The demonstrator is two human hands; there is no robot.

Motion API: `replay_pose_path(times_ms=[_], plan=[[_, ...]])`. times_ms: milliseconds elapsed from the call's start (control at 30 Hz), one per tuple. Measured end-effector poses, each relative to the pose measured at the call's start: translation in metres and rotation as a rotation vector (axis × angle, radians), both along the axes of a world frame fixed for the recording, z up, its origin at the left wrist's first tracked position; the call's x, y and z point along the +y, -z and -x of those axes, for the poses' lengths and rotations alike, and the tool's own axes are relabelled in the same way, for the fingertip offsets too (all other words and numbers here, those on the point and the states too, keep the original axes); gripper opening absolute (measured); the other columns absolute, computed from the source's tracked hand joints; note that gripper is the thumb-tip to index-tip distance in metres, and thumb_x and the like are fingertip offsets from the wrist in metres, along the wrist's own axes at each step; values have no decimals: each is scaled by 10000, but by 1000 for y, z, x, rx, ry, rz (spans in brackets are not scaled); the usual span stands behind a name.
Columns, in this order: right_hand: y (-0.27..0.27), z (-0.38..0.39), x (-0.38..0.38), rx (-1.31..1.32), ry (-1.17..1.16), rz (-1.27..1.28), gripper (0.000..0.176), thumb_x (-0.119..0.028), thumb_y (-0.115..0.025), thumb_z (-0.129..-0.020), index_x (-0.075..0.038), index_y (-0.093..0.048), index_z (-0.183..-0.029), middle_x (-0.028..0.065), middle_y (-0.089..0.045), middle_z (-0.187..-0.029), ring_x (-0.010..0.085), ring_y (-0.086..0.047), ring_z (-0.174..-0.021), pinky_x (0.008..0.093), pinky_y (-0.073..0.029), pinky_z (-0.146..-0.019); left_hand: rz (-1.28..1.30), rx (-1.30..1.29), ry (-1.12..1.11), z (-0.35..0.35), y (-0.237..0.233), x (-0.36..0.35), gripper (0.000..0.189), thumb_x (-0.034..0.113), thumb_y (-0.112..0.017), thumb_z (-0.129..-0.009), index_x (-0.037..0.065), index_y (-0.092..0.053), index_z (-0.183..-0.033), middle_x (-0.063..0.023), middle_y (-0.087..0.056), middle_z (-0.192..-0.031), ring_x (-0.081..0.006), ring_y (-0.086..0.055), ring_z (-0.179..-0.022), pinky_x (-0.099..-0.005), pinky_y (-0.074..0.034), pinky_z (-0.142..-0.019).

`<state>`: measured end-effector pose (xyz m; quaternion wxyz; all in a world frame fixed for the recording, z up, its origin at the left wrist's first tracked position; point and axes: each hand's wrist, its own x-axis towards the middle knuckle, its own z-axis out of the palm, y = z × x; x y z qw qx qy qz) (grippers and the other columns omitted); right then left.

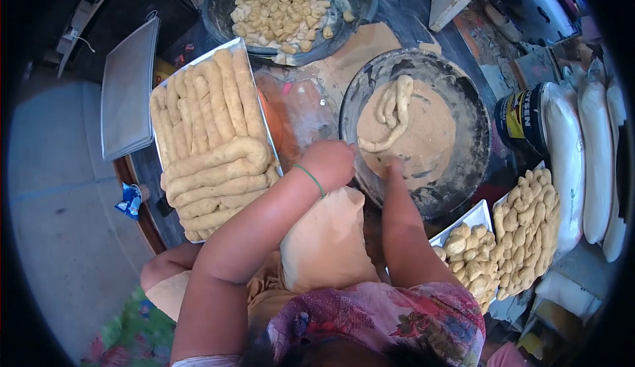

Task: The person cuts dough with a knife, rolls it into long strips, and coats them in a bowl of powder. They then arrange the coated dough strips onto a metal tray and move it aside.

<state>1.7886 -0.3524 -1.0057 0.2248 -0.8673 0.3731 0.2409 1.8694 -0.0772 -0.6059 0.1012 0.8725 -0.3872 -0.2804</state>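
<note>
A wide dark basin [477, 112] stands in front of me with tan powder or crumbs [430, 129] on its bottom. A looped, twisted rope of dough [399, 102] lies in it, its tail running toward the left rim. My left hand [334, 162] is closed at that rim, close to the dough's tail; what its fingers hold, if anything, is hidden. My right hand [395, 168] reaches into the basin at the near edge of the powder, below the dough. Its fingers are hidden from view.
On my left, a tray [246, 53] bears long dough ropes [211, 102]. Dough pieces [284, 10] fill a second basin [215, 10] at the back. Twisted dough pieces [529, 225] lie on trays at right, near a dark bucket [522, 119] and white plastic-wrapped bundles [565, 162].
</note>
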Motion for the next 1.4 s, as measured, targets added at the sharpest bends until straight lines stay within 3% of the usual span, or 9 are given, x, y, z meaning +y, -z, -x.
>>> replay_pose_path(times_ms=[233,433,667,767,967,1067,1133,1200,1400], plan=[[5,-37,92,-999,1162,-218,488,-179,-728,-749,20,-498,-1130,240,-571,-1033,383,-551,-1033,414,-429,-920,-1,36,27,-5,-7,1,265,246,-552,-837,13,-564,-961,-165,-620,-911,-346,-609,-869,-456,-480,-771],[-44,-50,67,-503,925,-701,418,-124,-656,-714,-16,-492,-1083,150,-549,-1071,262,-566,-959,396,-483,-727,21,44,11,-8,-6,3,257,241,-551,-837,12,-561,-951,-175,-617,-899,-347,-608,-864,-450,-484,-758],[-144,-34,13,-1128,1175,-1655,346,-180,-574,-780,-56,-520,-1099,138,-576,-1018,294,-578,-887,434,-483,-804,14,37,18,-7,-4,-1,276,215,-573,-800,20,-558,-996,-177,-613,-953,-345,-603,-904,-455,-475,-782],[-209,-44,9,-1214,1183,-1507,341,-136,-564,-811,-42,-511,-1134,129,-578,-1026,242,-585,-887,392,-490,-791,136,-98,9,-5,-2,-7,349,177,-600,-773,25,-528,-1079,-175,-576,-1098,-343,-578,-999,-456,-463,-827],[-441,-16,72,-922,-148,-603,391,-79,-581,-823,-27,-512,-1204,83,-590,-1003,155,-573,-874,278,-473,-756,782,-318,-192,-9,-15,-42,473,112,-686,-711,27,-492,-1134,-187,-512,-1252,-330,-535,-1132,-426,-447,-900],[-518,6,102,-1111,-113,-718,360,-93,-565,-834,-12,-518,-1181,99,-596,-997,156,-571,-838,272,-471,-760,983,379,-57,-3,-67,-64,363,161,-698,-750,14,-532,-1038,-173,-603,-1088,-259,-595,-1029,-374,-467,-870],[-495,1,71,-1372,140,-776,379,-189,-554,-869,5,-493,-1190,112,-602,-977,171,-572,-785,287,-479,-762,1290,1396,-444,-8,-38,-110,285,205,-697,-788,21,-559,-957,-106,-627,-950,-173,-598,-902,-313,-478,-814],[-497,-18,84,-1967,293,-772,505,-315,-482,-944,-5,-344,-1318,134,-569,-974,243,-566,-872,348,-485,-795,1254,521,-368,0,-84,-105,245,247,-695,-812,50,-570,-888,-17,-600,-847,-112,-563,-769,-280,-479,-693],[-343,-47,95,-1210,-276,-322,505,-316,-664,-819,11,-519,-1177,166,-592,-1139,233,-575,-1038,326,-457,-875,1309,1002,-691,-32,-191,-81,352,369,-656,-833,85,-574,-1023,-37,-543,-1003,-138,-480,-953,-337,-404,-833]])
